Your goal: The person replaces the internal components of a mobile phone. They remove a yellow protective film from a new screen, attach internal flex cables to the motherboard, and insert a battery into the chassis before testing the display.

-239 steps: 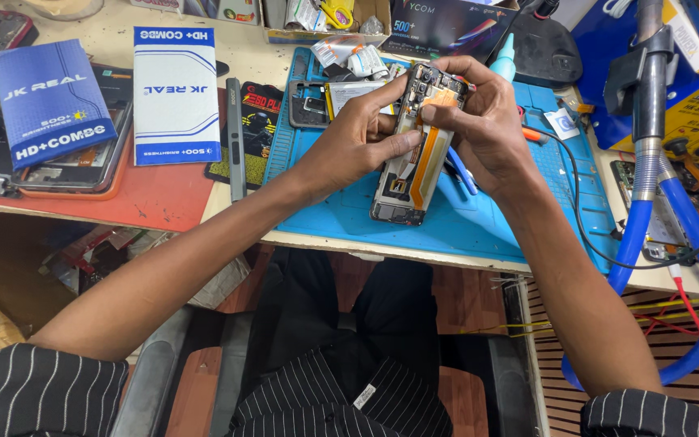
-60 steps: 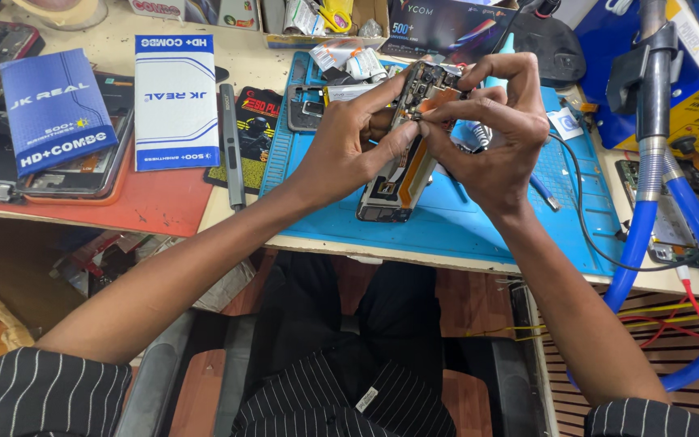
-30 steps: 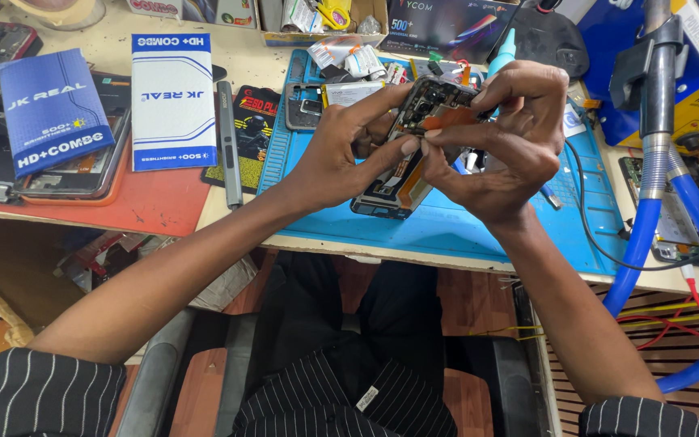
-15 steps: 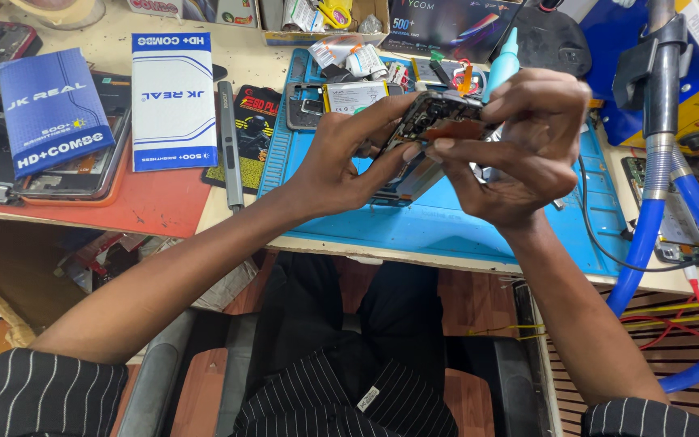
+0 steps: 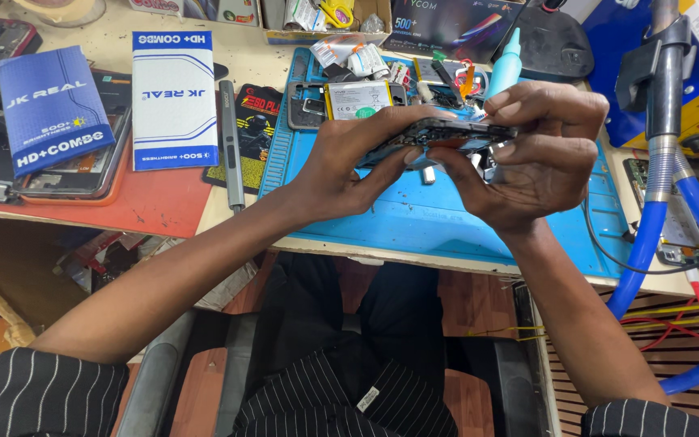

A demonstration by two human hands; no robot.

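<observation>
Since the earlier frames the opened phone [image 5: 438, 136] has been tipped from nearly upright to flat and edge-on, lifted higher above the blue work mat [image 5: 414, 214]. It now lies level between both hands. The left hand [image 5: 349, 162] pinches its near end with thumb below and fingers over the top; the right hand [image 5: 535, 154] curls round its far end, fingertips pressing along the edge. A slim grey screwdriver [image 5: 230, 142] rests on the tabletop [image 5: 260, 69], well left of the hands.
</observation>
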